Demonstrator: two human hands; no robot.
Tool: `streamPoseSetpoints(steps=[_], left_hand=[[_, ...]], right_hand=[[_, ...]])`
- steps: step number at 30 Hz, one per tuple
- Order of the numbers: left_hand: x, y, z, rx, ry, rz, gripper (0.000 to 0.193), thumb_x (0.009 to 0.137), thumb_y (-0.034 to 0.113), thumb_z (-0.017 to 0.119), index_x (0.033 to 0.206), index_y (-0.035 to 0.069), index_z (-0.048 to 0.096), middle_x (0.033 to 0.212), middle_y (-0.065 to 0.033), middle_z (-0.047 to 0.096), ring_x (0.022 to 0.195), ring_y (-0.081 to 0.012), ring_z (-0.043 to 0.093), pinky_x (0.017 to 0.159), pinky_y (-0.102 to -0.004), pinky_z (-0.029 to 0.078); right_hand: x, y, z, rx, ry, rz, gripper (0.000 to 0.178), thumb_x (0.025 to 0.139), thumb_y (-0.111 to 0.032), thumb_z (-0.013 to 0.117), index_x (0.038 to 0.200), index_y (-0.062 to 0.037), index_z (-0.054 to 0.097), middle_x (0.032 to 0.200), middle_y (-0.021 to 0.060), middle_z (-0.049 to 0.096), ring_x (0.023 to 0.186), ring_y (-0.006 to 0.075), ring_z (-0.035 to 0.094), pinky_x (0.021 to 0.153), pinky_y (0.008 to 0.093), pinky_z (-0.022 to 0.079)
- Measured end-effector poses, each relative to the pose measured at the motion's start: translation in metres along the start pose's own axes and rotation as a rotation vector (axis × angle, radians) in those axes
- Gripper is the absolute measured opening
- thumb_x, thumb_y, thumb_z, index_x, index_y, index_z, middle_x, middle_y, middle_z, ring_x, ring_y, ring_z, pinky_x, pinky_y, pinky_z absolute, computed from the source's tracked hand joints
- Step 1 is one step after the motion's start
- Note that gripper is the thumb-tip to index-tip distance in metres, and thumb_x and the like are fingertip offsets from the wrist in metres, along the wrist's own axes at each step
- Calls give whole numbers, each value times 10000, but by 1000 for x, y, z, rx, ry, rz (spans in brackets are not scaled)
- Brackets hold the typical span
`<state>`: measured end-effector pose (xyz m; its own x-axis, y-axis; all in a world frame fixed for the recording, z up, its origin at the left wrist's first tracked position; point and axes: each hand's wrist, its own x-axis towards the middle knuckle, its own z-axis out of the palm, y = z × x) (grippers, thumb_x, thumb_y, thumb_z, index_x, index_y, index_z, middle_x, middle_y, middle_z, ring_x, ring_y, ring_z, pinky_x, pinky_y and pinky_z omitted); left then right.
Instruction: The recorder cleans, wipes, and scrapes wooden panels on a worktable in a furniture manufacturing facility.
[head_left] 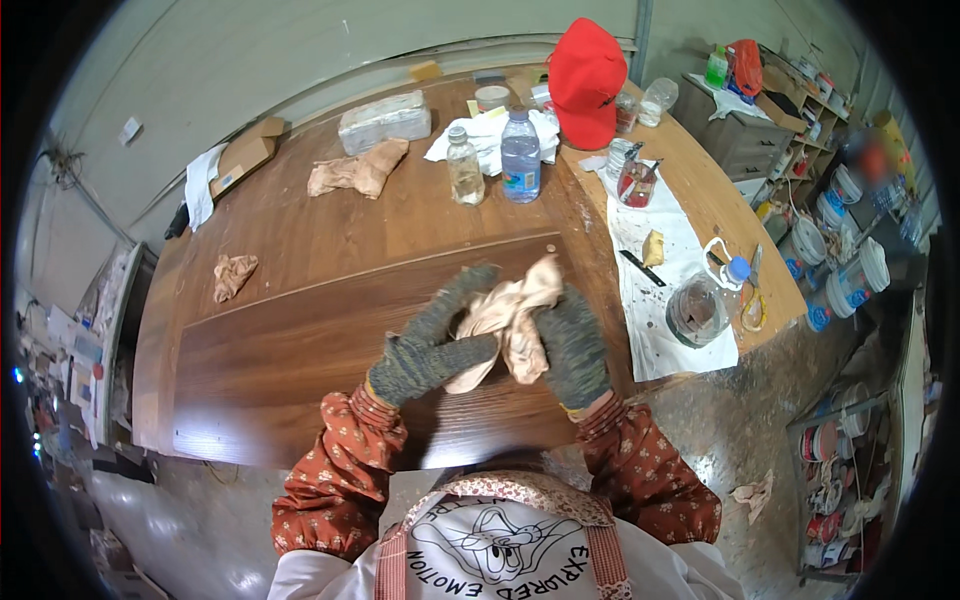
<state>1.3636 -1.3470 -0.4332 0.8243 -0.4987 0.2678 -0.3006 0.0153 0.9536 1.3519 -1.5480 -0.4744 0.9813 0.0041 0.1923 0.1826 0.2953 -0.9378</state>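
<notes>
Over a glossy dark brown wooden panel (290, 360), both my hands, in grey-green knitted gloves, grip a crumpled beige cloth (515, 315). My left hand (435, 335) is closed on the cloth's left side, thumb pointing across toward the right. On its right edge my right hand (575, 345) is closed too, its fingers mostly hidden behind the cloth and blurred. The cloth is bunched and twisted between them, held above the panel. The panel lies flat on a larger brown wooden table (300, 230).
Beyond the panel stand a clear bottle (465, 170), a blue-capped bottle (520, 160) and a red cap (587, 85). More beige rags (235, 277) lie leftward. On white paper (645, 320) at right are a large jug (698, 308), a black blade (642, 268) and scissors (754, 295).
</notes>
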Motion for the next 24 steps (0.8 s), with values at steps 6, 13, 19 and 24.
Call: streamPoseSetpoints(steps=[6,13,19,24], left_hand=[[-38,-22,-44,240,140,-242,400,873,88,661,1261,26,587,1206,-87,600,1119,-176,551,972,-313,442],[-42,-16,-80,-106,430,-187,244,871,36,570,1101,-2,643,1074,-69,656,953,-153,594,858,-271,475],[-53,-18,-102,81,550,-93,450,811,-2,679,1249,10,573,1236,-94,615,1140,-187,571,1002,-327,434],[-71,31,-97,488,450,319,573,746,73,743,1287,31,557,1306,-162,569,1272,-301,494,1094,-441,346]], right_hand=[[15,-16,-4,-969,-340,-535,110,886,-108,633,986,-63,644,935,74,640,863,177,633,757,325,515],[0,54,-23,-349,-119,-462,333,852,-78,686,1163,10,605,1233,147,619,1135,230,593,977,378,484],[-14,13,18,134,-14,-169,163,917,-114,595,1040,-15,637,1207,137,626,1123,220,594,970,376,483],[-12,43,18,-170,20,-294,161,890,-142,615,1004,-30,627,1052,96,633,944,180,603,800,331,496]])
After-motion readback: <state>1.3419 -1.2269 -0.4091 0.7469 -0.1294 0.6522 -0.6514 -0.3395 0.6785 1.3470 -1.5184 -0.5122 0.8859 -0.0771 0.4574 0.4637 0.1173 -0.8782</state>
